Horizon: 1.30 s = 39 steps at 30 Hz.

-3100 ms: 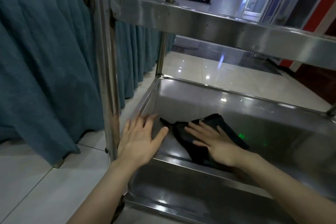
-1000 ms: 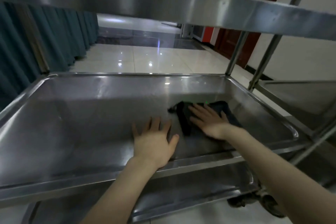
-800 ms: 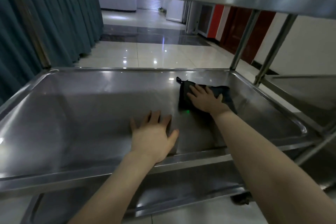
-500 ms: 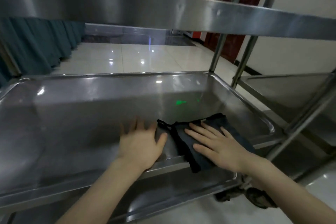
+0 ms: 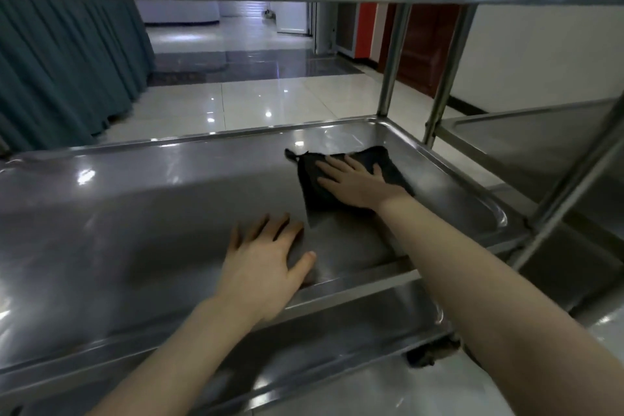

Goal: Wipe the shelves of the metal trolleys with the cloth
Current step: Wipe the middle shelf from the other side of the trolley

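While the left hand (image 5: 266, 267) rests flat on the shelf (image 5: 135, 213), the flat right hand (image 5: 354, 184) presses the cloth (image 5: 309, 186)

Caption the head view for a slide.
Right hand presses a dark cloth flat on the trolley's middle shelf; left hand rests flat nearby.

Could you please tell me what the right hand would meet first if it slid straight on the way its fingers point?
Probably the shelf's far rim: the right hand lies flat on the cloth, fingers aimed far-left across bare steel, though depth is unclear.
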Available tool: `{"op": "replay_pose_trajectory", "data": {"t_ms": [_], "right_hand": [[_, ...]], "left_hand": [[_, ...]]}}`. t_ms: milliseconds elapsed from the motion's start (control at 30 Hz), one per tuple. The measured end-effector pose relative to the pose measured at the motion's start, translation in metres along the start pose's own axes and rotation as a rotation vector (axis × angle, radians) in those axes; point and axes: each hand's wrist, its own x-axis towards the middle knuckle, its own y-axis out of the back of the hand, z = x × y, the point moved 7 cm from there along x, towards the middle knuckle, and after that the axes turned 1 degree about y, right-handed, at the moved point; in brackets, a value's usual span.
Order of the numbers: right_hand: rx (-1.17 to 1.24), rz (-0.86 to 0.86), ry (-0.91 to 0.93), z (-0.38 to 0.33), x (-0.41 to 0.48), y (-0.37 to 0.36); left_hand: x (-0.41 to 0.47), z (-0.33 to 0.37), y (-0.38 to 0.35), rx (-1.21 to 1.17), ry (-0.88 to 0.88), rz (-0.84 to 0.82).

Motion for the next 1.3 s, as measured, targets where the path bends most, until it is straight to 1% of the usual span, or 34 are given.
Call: {"op": "replay_pose_trajectory", "data": {"t_ms": [67, 133, 200, 233, 300, 367, 433, 533, 633, 733, 867, 933, 967, 1033, 1100, 1167, 1233, 1267, 1300], "right_hand": [[-0.029, -0.031, 0.111, 0.001, -0.047, -0.009], [-0.015, -0.005, 0.194, 0.011, -0.106, -0.019], [0.044, 0.016, 0.217, 0.031, -0.148, -0.021], [0.051, 0.009, 0.198, 0.044, -0.153, -0.019], [-0.014, -0.01, 0.111, 0.075, -0.136, -0.011], [-0.059, 0.011, -0.014, 0.102, -0.094, 0.004], [-0.074, 0.039, -0.095, 0.121, -0.045, 0.018], [-0.018, 0.101, -0.157, 0.123, 0.017, 0.03], [-0.084, 0.047, -0.159, 0.114, 0.037, 0.022], [-0.093, 0.032, -0.082, 0.104, -0.009, 0.022], [-0.088, -0.063, 0.071, 0.105, -0.125, -0.003], [-0.038, -0.096, 0.08, 0.118, -0.156, -0.001], [-0.027, -0.119, 0.061, 0.124, -0.156, 0.003], [-0.056, -0.118, 0.014, 0.132, -0.128, 0.012], [-0.103, -0.05, -0.04, 0.134, -0.08, 0.023], [-0.099, 0.027, -0.099, 0.129, -0.031, 0.029], [-0.062, 0.066, -0.138, 0.108, 0.009, 0.029], [-0.041, 0.066, -0.116, 0.087, 0.025, 0.025], [-0.033, 0.062, -0.053, 0.058, 0.037, 0.02]], "left_hand": [[0.0, 0.0, 0.0, -0.003, 0.011, -0.017], [-0.001, 0.003, 0.002, 0.003, 0.002, -0.024], [-0.002, 0.005, 0.004, 0.038, -0.004, -0.022], [-0.002, 0.005, 0.005, 0.049, -0.008, -0.021], [-0.002, 0.007, 0.006, 0.036, -0.01, -0.022], [-0.002, 0.007, 0.007, 0.038, -0.006, -0.022], [-0.004, 0.006, 0.007, 0.042, 0.006, -0.022], [-0.001, 0.004, 0.005, 0.041, 0.009, -0.027], [0.0, 0.001, 0.003, 0.025, 0.018, -0.04], [-0.001, 0.001, 0.006, 0.015, 0.02, -0.033], [0.0, 0.003, 0.006, 0.028, 0.009, -0.027], [-0.001, 0.002, 0.006, 0.045, 0.005, -0.017], [-0.001, 0.002, 0.005, 0.047, 0.004, -0.018], [-0.002, 0.003, 0.005, 0.037, 0.003, -0.027], [-0.001, 0.003, 0.005, 0.024, 0.009, -0.027], [0.0, 0.001, 0.005, 0.02, 0.01, -0.016], [0.0, 0.001, 0.005, -0.007, 0.012, 0.001], [-0.001, 0.001, 0.006, -0.027, 0.013, 0.011], [-0.002, 0.001, 0.007, -0.039, 0.017, 0.021]]}}
